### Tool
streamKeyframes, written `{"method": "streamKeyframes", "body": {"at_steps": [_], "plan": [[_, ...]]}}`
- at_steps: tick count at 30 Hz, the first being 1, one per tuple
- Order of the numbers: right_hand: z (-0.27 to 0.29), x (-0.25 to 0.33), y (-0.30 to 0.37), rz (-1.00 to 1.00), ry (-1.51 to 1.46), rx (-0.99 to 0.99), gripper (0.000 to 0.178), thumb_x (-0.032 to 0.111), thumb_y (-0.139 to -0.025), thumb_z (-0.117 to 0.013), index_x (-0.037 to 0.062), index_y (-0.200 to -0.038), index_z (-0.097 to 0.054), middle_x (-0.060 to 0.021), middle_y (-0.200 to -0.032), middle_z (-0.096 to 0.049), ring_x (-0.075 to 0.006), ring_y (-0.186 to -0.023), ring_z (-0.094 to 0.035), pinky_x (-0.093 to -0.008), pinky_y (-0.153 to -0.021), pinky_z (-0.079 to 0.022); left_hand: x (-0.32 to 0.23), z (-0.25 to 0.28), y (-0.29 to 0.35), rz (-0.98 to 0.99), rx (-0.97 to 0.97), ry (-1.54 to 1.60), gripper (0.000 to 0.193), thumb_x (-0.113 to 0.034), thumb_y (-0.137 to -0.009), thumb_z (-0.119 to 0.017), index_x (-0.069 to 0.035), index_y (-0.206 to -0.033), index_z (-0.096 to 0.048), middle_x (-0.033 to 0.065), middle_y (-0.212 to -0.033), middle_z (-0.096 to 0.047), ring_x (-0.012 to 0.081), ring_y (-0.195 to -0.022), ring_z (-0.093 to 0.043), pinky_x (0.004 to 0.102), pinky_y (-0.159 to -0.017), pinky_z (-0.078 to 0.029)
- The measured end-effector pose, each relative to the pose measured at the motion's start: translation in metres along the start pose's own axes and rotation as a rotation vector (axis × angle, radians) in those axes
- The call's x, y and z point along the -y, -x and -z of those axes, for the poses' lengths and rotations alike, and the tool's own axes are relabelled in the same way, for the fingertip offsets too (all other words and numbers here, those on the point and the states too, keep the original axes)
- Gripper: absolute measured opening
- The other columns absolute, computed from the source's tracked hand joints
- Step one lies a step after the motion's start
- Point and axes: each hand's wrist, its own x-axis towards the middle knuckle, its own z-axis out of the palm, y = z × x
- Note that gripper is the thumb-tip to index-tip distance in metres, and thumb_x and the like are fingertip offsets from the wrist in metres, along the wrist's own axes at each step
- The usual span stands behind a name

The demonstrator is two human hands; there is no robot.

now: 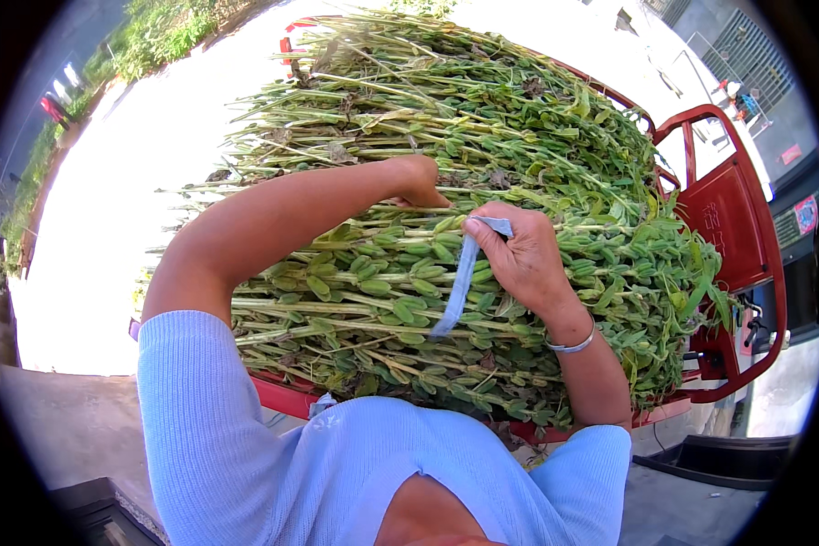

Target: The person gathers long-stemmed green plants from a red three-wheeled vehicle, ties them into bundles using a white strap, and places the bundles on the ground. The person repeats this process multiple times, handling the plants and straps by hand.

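Nearest was one person in a light-blue knitted top (pixel 364 464), and behind it one red cart (pixel 282 397), whose near edge was partly hidden by the body. One pale blue cloth strip (pixel 461 280) hung over the stalks; its long axis ran from the right hand (pixel 523 259) back toward the person, slightly to the left. Of the two hands, the right pinched the strip's upper part between thumb and fingers; one bracelet (pixel 573 343) was around this wrist. The left hand (pixel 417 182) was bent at the wrist, its fingers partly hidden, so its grip could not be told. The green stalks (pixel 373 264), too many for counting, lay crosswise on the cart, bare stems left, leafy tops right. At far left, plants (pixel 168 36) were blurred.
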Motion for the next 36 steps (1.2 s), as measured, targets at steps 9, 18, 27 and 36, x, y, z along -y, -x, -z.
{"method": "streamKeyframes", "body": {"at_steps": [9,18,27,36], "plan": [[-0.004,-0.004,0.001,0.051,-0.081,-0.08,0.016,0.02,-0.086,-0.061,0.0047,-0.083,-0.065,-0.013,-0.065,-0.059,-0.0322,-0.057,-0.056,-0.0364,-0.053,-0.043,0.016,-0.025,-0.009,-0.284,-0.254,0.354,0.018,-0.016,-0.08,-0.068,-0.004,-0.069,-0.062,0.0031,-0.058,-0.059,0.0116,-0.052,-0.052,0.0281,-0.049,-0.041],[0.014,0.053,0.039,0.42,0.322,-0.049,0.011,0.016,-0.077,-0.067,0.006,-0.082,-0.063,-0.0111,-0.104,-0.061,-0.0286,-0.096,-0.057,-0.0421,-0.081,-0.043,-0.04,0.009,0.091,-0.533,-0.646,0.406,0.019,-0.007,-0.083,-0.064,0.001,-0.069,-0.055,0.0061,-0.061,-0.059,0.0088,-0.057,-0.056,0.0279,-0.051,-0.044],[-0.01,0.051,0.066,0.558,0.566,-0.088,0.015,0.018,-0.071,-0.066,0.0065,-0.076,-0.059,-0.0203,-0.112,-0.056,-0.0355,-0.111,-0.051,-0.0482,-0.091,-0.039,-0.056,-0.012,0.154,-0.786,-0.775,0.332,0.01,-0.002,-0.082,-0.061,0.0,-0.074,-0.056,0.0073,-0.063,-0.058,0.0088,-0.057,-0.051,0.0284,-0.052,-0.043],[-0.011,0.035,0.049,0.568,0.355,-0.127,0.014,0.012,-0.07,-0.068,0.0053,-0.078,-0.058,-0.008,-0.097,-0.06,-0.028,-0.099,-0.056,-0.0418,-0.082,-0.042,-0.054,-0.031,0.162,-0.45,-0.58,0.664,0.019,-0.007,-0.091,-0.056,-0.002,-0.074,-0.049,-0.002,-0.067,-0.055,0.0036,-0.061,-0.049,0.0214,-0.052,-0.04]]}}
